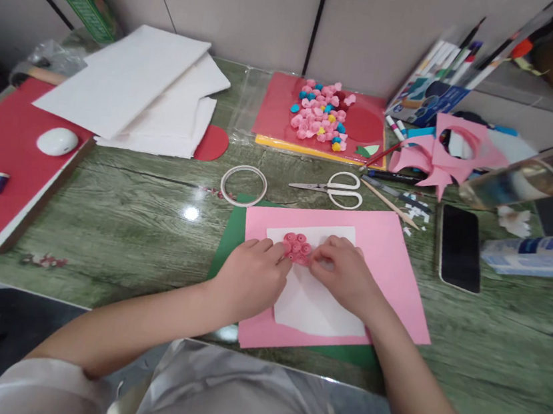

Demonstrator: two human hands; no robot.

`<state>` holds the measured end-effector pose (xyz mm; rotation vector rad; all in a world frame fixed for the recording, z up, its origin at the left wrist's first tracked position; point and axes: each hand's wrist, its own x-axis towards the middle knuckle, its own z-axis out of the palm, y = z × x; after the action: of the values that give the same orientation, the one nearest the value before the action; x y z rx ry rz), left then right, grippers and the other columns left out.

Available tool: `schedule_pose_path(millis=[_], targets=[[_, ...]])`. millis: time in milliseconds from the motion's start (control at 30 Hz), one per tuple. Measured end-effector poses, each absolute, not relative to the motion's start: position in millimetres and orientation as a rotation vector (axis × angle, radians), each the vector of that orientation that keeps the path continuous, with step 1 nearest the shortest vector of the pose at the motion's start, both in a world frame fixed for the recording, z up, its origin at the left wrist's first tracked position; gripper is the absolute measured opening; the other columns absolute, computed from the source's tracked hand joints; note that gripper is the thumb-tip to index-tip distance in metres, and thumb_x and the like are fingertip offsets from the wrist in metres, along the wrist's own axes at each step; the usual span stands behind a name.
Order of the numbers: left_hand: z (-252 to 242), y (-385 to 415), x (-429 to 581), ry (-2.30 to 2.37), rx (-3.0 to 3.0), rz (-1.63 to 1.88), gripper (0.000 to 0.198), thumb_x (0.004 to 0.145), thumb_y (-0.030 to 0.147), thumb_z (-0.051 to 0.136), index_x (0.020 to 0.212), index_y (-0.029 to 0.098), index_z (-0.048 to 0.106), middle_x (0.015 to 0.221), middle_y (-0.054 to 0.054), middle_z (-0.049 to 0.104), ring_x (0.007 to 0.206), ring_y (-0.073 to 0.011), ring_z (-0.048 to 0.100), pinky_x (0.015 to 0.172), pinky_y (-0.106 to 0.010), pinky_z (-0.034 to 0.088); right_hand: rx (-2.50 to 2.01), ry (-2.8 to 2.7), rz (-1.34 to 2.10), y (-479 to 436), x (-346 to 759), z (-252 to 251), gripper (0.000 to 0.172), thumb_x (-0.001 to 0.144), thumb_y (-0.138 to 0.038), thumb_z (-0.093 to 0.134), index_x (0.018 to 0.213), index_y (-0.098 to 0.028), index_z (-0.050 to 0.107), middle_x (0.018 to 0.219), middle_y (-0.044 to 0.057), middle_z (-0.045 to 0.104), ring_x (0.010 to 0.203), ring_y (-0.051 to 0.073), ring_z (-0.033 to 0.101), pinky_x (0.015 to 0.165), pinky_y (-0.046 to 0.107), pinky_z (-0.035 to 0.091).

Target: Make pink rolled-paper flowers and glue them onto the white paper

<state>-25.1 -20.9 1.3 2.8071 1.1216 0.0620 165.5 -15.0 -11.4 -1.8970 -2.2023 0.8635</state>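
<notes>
A cluster of small pink paper coils [297,244] lies on a white sheet [319,306], which rests on pink paper [396,296] over green paper [224,244]. At the cluster's left edge is my left hand [252,278], its fingers curled together against the coils. My right hand [344,272] is at the cluster's right side, thumb and forefinger pinched close to the lower right coils. Whatever either pinch holds is too small to name.
Beyond the papers lie white-handled scissors [344,190], a tape ring [243,185] and a wooden stick [390,203]. A phone [460,248] and a white bottle [537,254] are at right. White sheets [130,82] and a red board [5,153] are at left; pink flowers [321,112] lie behind.
</notes>
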Motion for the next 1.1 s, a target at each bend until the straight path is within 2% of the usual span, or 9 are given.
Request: schedule_pose_path(millis=[233,400,500,900,1100], targets=[[1.6,-20.9,-23.2,1.14,2.81,0.05,0.022,0.08,0.015,0.041,0.089,0.016,0.061,0.08,-0.007,0.058,0.073,-0.0192,0.052,0.062,-0.032,0.042,-1.942,-2.19,0.835,-16.5,162.0,-9.7,0.022,0.077,-0.031,0.049,0.062,-0.02,0.061,0.071,0.001,0.053,0.077,0.017,0.048,0.069,0.03,0.028],[0.7,-21.8,-21.0,1.117,2.811,0.025,0.037,0.082,0.014,0.037,0.116,0.019,0.05,0.094,-0.008,0.057,0.075,-0.0194,0.054,0.065,-0.034,0.044,-1.968,-2.203,0.813,-17.4,159.9,-8.3,0.022,0.078,-0.031,0.048,0.063,-0.02,0.059,0.073,0.002,0.052,0.079,0.019,0.048,0.068,0.032,0.028],[-0.7,-22.1,-20.6,1.113,2.819,-0.036,0.042,0.082,0.013,0.035,0.123,0.02,0.045,0.096,-0.009,0.056,0.075,-0.0192,0.054,0.064,-0.033,0.044,-1.973,-2.214,0.814,-17.7,159.0,-7.0,0.021,0.078,-0.03,0.047,0.064,-0.019,0.058,0.074,0.002,0.052,0.081,0.019,0.048,0.069,0.032,0.027],[0.9,-22.0,-20.8,1.09,2.859,-0.11,0.044,0.084,0.013,0.033,0.126,0.02,0.042,0.098,-0.01,0.055,0.075,-0.0188,0.054,0.064,-0.033,0.044,-1.966,-2.239,0.691,-22.4,156.9,-10.1,0.017,0.081,-0.028,0.045,0.069,-0.019,0.052,0.079,0.003,0.055,0.082,0.02,0.049,0.068,0.032,0.027],[-1.2,-25.9,-19.9,1.052,2.87,-0.102,0.042,0.084,0.013,0.034,0.123,0.02,0.044,0.106,-0.012,0.054,0.078,-0.0189,0.053,0.066,-0.032,0.043,-1.968,-2.243,0.64,-22.0,157.6,-12.0,0.017,0.082,-0.03,0.045,0.069,-0.019,0.05,0.08,0.002,0.055,0.082,0.02,0.049,0.067,0.031,0.027]])
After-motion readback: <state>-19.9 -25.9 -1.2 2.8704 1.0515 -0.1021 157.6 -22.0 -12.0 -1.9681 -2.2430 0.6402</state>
